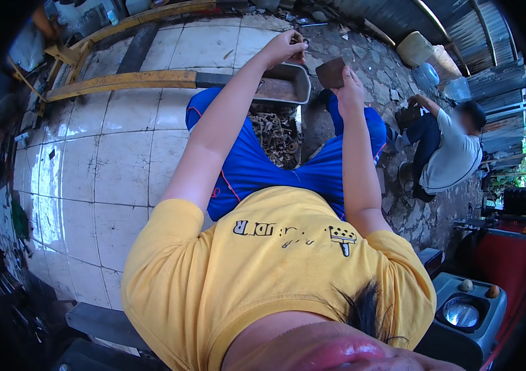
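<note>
I hold my left hand (287, 48) over a rectangular metal tray (303, 91), fingers curled on a small dark item I cannot make out. My right hand (350, 89) grips a flat, brown rectangular piece (329, 73) by its edge, just right of the tray. Below the tray, between my knees, many small rusty metal parts (275, 139) lie in a heap.
Yellow beams (120, 80) run over white tiles on the left. At the right, a co-worker (448, 154) in a pale shirt crouches on rough stone paving, near plastic jugs (425, 75). A red machine (522, 247) and a dark lamp housing (470, 312) sit at lower right.
</note>
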Available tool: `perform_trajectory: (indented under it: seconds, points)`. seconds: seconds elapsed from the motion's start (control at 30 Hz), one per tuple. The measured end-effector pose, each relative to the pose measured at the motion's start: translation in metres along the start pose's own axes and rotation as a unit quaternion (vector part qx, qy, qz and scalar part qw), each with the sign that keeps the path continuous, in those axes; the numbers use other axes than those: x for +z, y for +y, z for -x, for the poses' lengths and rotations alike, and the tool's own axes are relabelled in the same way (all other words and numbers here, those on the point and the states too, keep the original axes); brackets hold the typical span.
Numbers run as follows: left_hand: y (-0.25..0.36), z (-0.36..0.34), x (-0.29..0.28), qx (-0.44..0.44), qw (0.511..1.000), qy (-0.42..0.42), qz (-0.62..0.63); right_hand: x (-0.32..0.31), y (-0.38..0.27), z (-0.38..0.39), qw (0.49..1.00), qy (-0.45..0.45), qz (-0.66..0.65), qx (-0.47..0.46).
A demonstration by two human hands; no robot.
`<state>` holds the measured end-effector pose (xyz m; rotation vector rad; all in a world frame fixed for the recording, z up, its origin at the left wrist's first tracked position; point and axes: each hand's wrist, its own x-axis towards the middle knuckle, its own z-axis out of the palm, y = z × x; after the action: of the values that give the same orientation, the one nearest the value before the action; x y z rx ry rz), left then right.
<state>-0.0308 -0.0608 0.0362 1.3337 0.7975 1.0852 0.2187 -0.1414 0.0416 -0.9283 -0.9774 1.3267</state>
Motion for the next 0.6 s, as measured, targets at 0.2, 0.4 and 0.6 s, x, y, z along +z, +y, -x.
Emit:
perform_trajectory:
  seconds: [0.2, 0.4, 0.6]
  points:
    - [0.011, 0.035, 0.016, -0.034, 0.968, -0.014, -0.246, 0.011, 0.035, -0.015, 0.999, 0.026, -0.040, -0.013]
    - [-0.015, 0.030, 0.010, 0.090, 0.836, -0.035, -0.540, 0.049, 0.089, -0.014, 1.000, -0.025, 0.000, -0.015]
    - [-0.035, 0.001, 0.029, 0.015, 0.786, -0.091, -0.612, 0.021, 0.163, -0.056, 0.993, -0.013, -0.116, 0.018]
